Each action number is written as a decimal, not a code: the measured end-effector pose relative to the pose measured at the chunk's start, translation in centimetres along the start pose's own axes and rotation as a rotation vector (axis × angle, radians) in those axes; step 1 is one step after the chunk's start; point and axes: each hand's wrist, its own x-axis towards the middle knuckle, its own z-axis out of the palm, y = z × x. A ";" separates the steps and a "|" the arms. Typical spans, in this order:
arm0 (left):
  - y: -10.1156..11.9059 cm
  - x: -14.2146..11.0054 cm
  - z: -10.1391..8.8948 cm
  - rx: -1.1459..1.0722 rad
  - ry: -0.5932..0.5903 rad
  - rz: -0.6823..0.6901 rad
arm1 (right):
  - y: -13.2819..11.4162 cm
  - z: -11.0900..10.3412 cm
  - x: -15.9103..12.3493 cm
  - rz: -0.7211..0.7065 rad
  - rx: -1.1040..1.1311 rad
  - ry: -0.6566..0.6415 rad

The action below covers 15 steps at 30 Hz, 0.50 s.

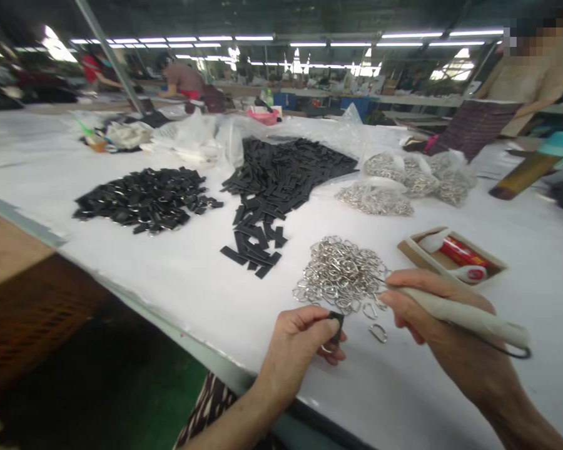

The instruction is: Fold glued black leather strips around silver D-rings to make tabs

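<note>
Between its thumb and fingers, my left hand [298, 347] pinches a small black strip [336, 325], apparently folded; a bit of metal shows below it. My right hand [450, 331] grips a pale-handled tool [469, 317] with a thin metal tip, like an awl, and a dark loop at its back end. The tip points left at the edge of a pile of silver D-rings [340, 272]. One loose D-ring [378, 333] lies between my hands. Farther off are a heap of flat black strips [286, 172] and, to its left, a heap of black pieces with metal rings [141, 200].
An open cardboard box [408, 249] with a red packet stands right of the rings. Clear bags of rings [378, 197] lie behind, near a teal-lidded bottle [528, 169]. The white table's [169, 300] near edge runs below my hands. Other people [520, 81] are farther back.
</note>
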 end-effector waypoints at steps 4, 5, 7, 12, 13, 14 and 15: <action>1.2 -0.9 -1.8 0.065 0.075 0.056 | 1.1 0.5 0.1 -0.056 -0.064 0.120; 1.7 -1.1 -2.5 0.117 0.107 0.084 | 1.3 0.6 0.1 -0.079 -0.066 0.110; 3.2 -1.4 -4.8 0.273 0.195 0.164 | 1.4 0.6 0.2 -0.122 -0.060 0.060; 8.4 0.2 -13.8 1.024 0.722 0.472 | 0.7 0.4 0.2 -0.182 -0.077 -0.026; 9.5 0.7 -15.6 1.079 0.831 0.484 | 0.7 0.5 0.1 -0.191 -0.086 -0.016; 10.4 1.3 -17.2 1.106 0.914 0.488 | 0.6 0.6 0.1 -0.201 -0.099 0.009; 11.0 1.8 -18.4 1.135 0.985 0.487 | 0.6 0.7 0.1 -0.210 -0.115 0.036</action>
